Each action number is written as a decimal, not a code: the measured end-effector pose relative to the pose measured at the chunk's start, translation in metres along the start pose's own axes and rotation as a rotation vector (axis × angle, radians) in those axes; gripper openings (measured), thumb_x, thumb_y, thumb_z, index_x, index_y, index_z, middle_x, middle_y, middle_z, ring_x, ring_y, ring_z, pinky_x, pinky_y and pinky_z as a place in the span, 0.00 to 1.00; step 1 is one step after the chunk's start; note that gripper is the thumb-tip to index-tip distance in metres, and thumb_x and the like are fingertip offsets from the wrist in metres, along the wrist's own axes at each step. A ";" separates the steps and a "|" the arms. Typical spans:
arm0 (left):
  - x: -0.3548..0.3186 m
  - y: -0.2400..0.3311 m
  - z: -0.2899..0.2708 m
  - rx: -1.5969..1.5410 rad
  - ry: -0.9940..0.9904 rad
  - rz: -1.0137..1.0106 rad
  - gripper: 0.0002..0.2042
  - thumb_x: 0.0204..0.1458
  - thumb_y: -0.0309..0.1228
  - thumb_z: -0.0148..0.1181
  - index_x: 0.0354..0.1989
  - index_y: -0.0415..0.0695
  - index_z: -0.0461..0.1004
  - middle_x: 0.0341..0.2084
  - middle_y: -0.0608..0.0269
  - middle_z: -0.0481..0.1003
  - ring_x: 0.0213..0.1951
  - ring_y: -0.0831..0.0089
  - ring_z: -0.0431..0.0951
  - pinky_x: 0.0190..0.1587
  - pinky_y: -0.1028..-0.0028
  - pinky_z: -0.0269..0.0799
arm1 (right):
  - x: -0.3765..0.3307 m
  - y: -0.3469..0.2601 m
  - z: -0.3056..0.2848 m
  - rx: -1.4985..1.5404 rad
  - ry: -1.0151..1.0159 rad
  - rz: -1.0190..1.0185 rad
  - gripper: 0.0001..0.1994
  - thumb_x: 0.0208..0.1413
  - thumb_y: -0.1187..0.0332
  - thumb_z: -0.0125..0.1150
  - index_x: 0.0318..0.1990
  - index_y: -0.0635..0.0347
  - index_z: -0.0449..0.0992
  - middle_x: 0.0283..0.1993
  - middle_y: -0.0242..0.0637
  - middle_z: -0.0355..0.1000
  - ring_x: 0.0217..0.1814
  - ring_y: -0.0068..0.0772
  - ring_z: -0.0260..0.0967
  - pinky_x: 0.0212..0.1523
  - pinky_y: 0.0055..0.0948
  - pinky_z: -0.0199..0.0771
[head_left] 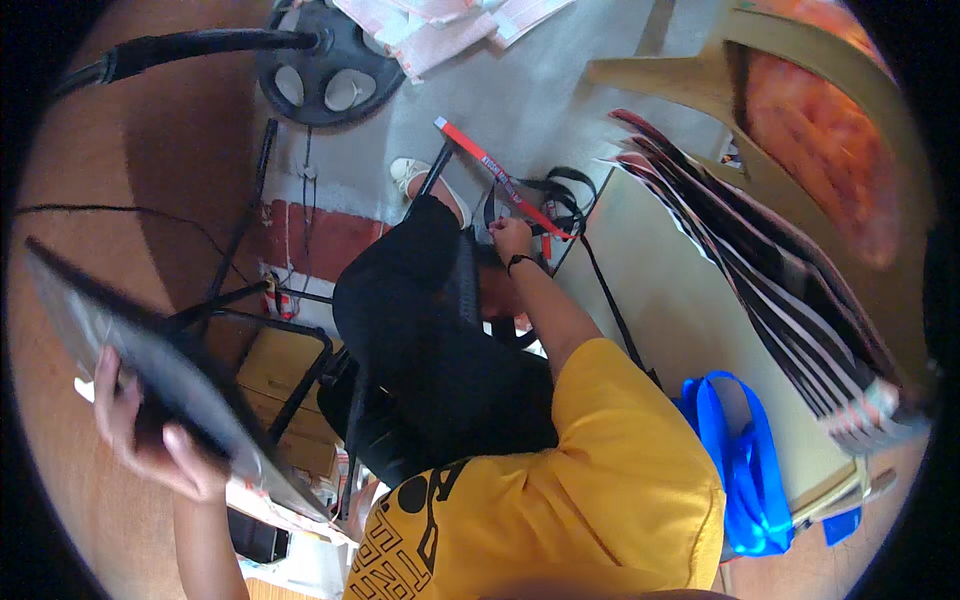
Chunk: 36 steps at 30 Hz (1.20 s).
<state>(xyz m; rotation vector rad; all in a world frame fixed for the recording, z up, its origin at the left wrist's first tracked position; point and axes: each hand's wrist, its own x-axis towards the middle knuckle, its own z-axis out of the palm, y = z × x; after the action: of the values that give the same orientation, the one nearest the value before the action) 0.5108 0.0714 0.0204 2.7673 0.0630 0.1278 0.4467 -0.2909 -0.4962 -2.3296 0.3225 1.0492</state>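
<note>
My left hand [150,430] grips a dark, flat, thin board [180,360] that stands tilted at the left, fingers and thumb on its face. My right hand [512,238] is reached out past my knee with the fingers closed in a pinch; what they hold is too small to tell. Beside it runs a long red strip with a white tip [490,165], and black straps [565,195] lie tangled close by. A dark band circles my right wrist.
Dark sheets with pale edges [760,270] stand fanned on a pale board [660,270] at right. A blue ribbon bundle [740,460] hangs below. A brown chair [680,75], a round black stand base [345,85], papers [450,30] and black metal legs [245,220] surround me.
</note>
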 end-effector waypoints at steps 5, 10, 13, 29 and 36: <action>0.016 0.009 0.010 -0.020 0.050 0.001 0.17 0.62 0.34 0.47 0.55 0.37 0.66 0.59 0.42 0.66 0.61 0.50 0.65 0.66 0.56 0.55 | -0.019 -0.069 -0.100 -0.079 -0.169 -0.109 0.09 0.43 0.62 0.68 0.31 0.54 0.85 0.35 0.46 0.80 0.40 0.50 0.78 0.44 0.43 0.77; 0.020 0.012 0.012 0.026 0.148 0.089 0.15 0.60 0.32 0.53 0.53 0.38 0.70 0.56 0.48 0.71 0.59 0.53 0.68 0.64 0.60 0.57 | -0.078 -0.183 -0.243 -0.437 -0.352 -0.251 0.09 0.39 0.65 0.70 0.30 0.55 0.85 0.35 0.44 0.80 0.39 0.47 0.79 0.42 0.40 0.78; 0.019 0.008 0.016 0.008 0.209 0.161 0.16 0.60 0.35 0.54 0.52 0.39 0.71 0.54 0.49 0.72 0.58 0.53 0.68 0.63 0.61 0.58 | -0.155 -0.244 -0.337 -0.456 -0.338 -0.507 0.09 0.40 0.68 0.69 0.33 0.53 0.86 0.32 0.40 0.81 0.35 0.38 0.79 0.37 0.36 0.78; 0.019 0.004 0.020 0.047 0.342 0.282 0.15 0.61 0.39 0.53 0.50 0.42 0.71 0.49 0.52 0.73 0.54 0.53 0.71 0.59 0.60 0.63 | -0.519 -0.336 -0.492 0.093 0.482 -1.116 0.04 0.51 0.83 0.64 0.34 0.71 0.81 0.31 0.39 0.79 0.27 0.19 0.74 0.27 0.16 0.73; 0.008 0.032 0.009 0.541 0.235 0.384 0.17 0.55 0.49 0.56 0.45 0.51 0.74 0.39 0.61 0.75 0.43 0.64 0.76 0.45 0.63 0.67 | -0.497 -0.363 -0.492 0.149 0.134 -1.036 0.07 0.52 0.84 0.62 0.39 0.71 0.80 0.32 0.35 0.77 0.32 0.20 0.75 0.35 0.17 0.75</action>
<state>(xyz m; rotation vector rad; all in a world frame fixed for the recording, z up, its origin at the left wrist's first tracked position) 0.5208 0.0383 0.0242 3.2508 -0.4375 0.6186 0.5723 -0.2856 0.2819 -1.9809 -0.6793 0.3299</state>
